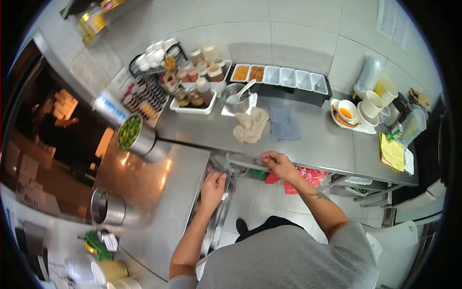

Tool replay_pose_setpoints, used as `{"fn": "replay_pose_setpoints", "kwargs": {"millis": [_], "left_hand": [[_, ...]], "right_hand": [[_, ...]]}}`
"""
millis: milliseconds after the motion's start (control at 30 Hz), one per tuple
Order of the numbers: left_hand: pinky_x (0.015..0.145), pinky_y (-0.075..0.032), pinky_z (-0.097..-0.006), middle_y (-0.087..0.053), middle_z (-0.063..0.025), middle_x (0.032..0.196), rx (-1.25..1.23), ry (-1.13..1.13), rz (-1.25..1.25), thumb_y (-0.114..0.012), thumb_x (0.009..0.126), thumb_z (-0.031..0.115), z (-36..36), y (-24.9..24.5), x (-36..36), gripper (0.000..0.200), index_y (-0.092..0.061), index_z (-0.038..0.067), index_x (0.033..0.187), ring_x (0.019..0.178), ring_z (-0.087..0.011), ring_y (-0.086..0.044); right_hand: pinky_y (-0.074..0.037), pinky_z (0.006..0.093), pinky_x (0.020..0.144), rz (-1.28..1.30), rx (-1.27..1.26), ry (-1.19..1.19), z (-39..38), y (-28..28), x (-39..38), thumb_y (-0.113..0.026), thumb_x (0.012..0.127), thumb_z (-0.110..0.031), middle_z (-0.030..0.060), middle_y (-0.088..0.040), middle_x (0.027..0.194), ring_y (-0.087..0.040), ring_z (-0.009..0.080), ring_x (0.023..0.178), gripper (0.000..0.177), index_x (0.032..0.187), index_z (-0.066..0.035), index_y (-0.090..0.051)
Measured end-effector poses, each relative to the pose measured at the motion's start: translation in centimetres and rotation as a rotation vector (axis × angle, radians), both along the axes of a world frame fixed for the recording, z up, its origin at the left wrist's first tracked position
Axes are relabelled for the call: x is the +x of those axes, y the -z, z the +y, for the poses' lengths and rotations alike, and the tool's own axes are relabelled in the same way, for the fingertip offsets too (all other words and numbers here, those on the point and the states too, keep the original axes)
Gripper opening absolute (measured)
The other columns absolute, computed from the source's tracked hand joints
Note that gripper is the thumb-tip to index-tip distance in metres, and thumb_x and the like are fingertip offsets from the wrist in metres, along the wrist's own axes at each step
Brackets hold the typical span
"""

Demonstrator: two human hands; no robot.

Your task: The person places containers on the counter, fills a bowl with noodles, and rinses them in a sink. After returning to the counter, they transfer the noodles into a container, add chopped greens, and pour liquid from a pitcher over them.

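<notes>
My left hand [213, 190] is closed, fingers curled in, above an open drawer [211, 226] at the edge of the steel counter. Whatever it holds, if anything, is hidden. A small white piece [224, 196], perhaps a handle end, shows beside that hand. My right hand [280, 164] hovers at the front edge of the back counter [322, 144], its fingers loosely bent and apart, with nothing visible in them. Below and left of it is a pale, translucent container edge [243, 161]. On the counter ahead lie a beige cloth [251, 125] and a blue cloth [284, 123].
A steel pot [231, 100] with a white ladle stands by sauce bottles [203, 89]. White tubs [272, 75] line the wall. Bowls [347, 111] sit at right. On the left counter are a container of chopped greens [130, 132] and a steel pot [108, 207]. A red bag [310, 179] lies underneath.
</notes>
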State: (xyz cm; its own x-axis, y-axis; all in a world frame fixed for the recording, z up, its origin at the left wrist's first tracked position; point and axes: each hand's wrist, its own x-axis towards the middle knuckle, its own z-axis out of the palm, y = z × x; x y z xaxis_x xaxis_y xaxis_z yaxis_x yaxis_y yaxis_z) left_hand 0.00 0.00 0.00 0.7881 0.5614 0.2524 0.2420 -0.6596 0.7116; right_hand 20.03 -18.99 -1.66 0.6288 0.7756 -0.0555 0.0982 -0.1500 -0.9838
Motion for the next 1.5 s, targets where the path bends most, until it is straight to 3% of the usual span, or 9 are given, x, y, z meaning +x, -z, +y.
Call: {"fn": "replay_pose_setpoints", "kwargs": {"millis": [233, 467, 667, 933, 1067, 1233, 1300, 1367, 1500], "left_hand": [[0.066, -0.046, -0.0429, -0.061, -0.0174, 0.077, 0.095, 0.359, -0.138, -0.061, 0.087, 0.018, 0.8, -6.7, 21.1, 0.019, -0.057, 0.0, 0.083, 0.073, -0.0354, -0.06], [0.079, -0.052, -0.0476, -0.065, -0.0183, 0.098, 0.392, 0.065, 0.225, -0.059, 0.087, 0.029, -0.3, -7.8, 42.2, 0.031, -0.064, 0.002, 0.102, 0.093, -0.0387, -0.064], [0.079, -0.053, -0.0442, -0.068, -0.02, 0.101, 0.344, 0.12, 0.437, -0.064, 0.079, 0.022, -0.4, -6.0, 49.5, 0.026, -0.07, 0.003, 0.096, 0.097, -0.0343, -0.066], [0.075, -0.054, -0.0404, -0.07, -0.0157, 0.093, 0.544, 0.129, 0.383, -0.064, 0.075, 0.013, -1.9, -9.3, 50.0, 0.017, -0.073, 0.006, 0.088, 0.091, -0.031, -0.068], [0.071, -0.055, -0.0407, -0.07, -0.0168, 0.089, 0.616, 0.159, 0.308, -0.062, 0.074, 0.009, -1.9, -12.9, 48.3, 0.016, -0.073, 0.004, 0.086, 0.086, -0.0315, -0.069], [0.066, -0.053, -0.0469, -0.068, -0.0213, 0.079, 0.693, 0.029, 0.09, -0.059, 0.073, 0.01, -1.6, -16.6, 43.3, 0.016, -0.068, 0.001, 0.082, 0.075, -0.0373, -0.068], [0.066, -0.053, -0.0475, -0.067, -0.0205, 0.078, 0.585, -0.03, 0.101, -0.058, 0.075, 0.012, -0.2, -18.3, 39.9, 0.015, -0.066, 0.0, 0.079, 0.075, -0.0381, -0.067], [0.066, -0.052, -0.048, -0.066, -0.0199, 0.075, 0.508, -0.069, 0.126, -0.057, 0.076, 0.01, 1.0, -19.8, 34.6, 0.015, -0.065, -0.002, 0.076, 0.076, -0.0385, -0.066], [0.069, -0.051, -0.0499, -0.065, -0.0217, 0.081, 0.496, -0.213, 0.243, -0.057, 0.079, 0.017, 3.7, -19.0, 21.4, 0.019, -0.062, -0.002, 0.079, 0.075, -0.0391, -0.065]], "right_hand": [[-0.048, 0.0292, 0.067, -0.226, 0.041, 0.384, -0.9, -1.2, 9.3, -0.056, 0.09, -0.012, 0.0083, -0.068, 0.081, -0.062, 0.0143, 0.074, 0.019, 0.102, -0.001, -0.066], [-0.05, 0.0403, 0.069, -0.697, 0.002, 0.669, 0.1, -5.7, 23.6, -0.059, 0.085, -0.01, 0.0201, -0.067, 0.084, -0.065, 0.0353, 0.077, 0.013, 0.091, 0.0, -0.066], [-0.051, 0.0437, 0.078, -0.846, -0.727, 0.604, 4.1, -6.0, 31.9, -0.057, 0.082, -0.026, 0.0172, -0.07, 0.09, -0.066, 0.0337, 0.09, 0.027, 0.089, -0.003, -0.069], [-0.047, 0.0455, 0.089, -0.616, -0.779, 0.445, 5.9, -6.6, 34.0, -0.048, 0.088, -0.052, 0.0222, -0.069, 0.094, -0.064, 0.0357, 0.098, 0.055, 0.096, -0.002, -0.07], [-0.045, 0.0476, 0.091, -0.411, -0.678, 0.482, 5.6, -6.9, 34.6, -0.018, 0.091, -0.069, 0.0273, -0.065, 0.104, -0.06, 0.0414, 0.106, 0.085, 0.107, -0.002, -0.068], [-0.044, 0.0514, 0.091, -0.389, -0.375, 0.602, 6.3, -9.1, 32.4, -0.011, 0.096, -0.059, 0.0291, -0.064, 0.1, -0.058, 0.0474, 0.101, 0.081, 0.104, -0.003, -0.069], [-0.047, 0.0516, 0.088, -0.424, -0.322, 0.675, 6.8, -8.0, 33.5, -0.026, 0.095, -0.061, 0.0256, -0.066, 0.1, -0.06, 0.0458, 0.099, 0.071, 0.104, -0.004, -0.068], [-0.05, 0.0498, 0.083, -0.666, -0.691, 0.671, 7.6, -6.8, 33.2, -0.048, 0.091, -0.05, 0.0219, -0.067, 0.101, -0.063, 0.0428, 0.097, 0.05, 0.104, -0.005, -0.068], [-0.051, 0.0503, 0.079, -0.769, -0.823, 0.543, 7.8, -4.9, 34.4, -0.056, 0.079, -0.024, 0.022, -0.068, 0.096, -0.065, 0.042, 0.091, 0.028, 0.092, -0.002, -0.067]]}}
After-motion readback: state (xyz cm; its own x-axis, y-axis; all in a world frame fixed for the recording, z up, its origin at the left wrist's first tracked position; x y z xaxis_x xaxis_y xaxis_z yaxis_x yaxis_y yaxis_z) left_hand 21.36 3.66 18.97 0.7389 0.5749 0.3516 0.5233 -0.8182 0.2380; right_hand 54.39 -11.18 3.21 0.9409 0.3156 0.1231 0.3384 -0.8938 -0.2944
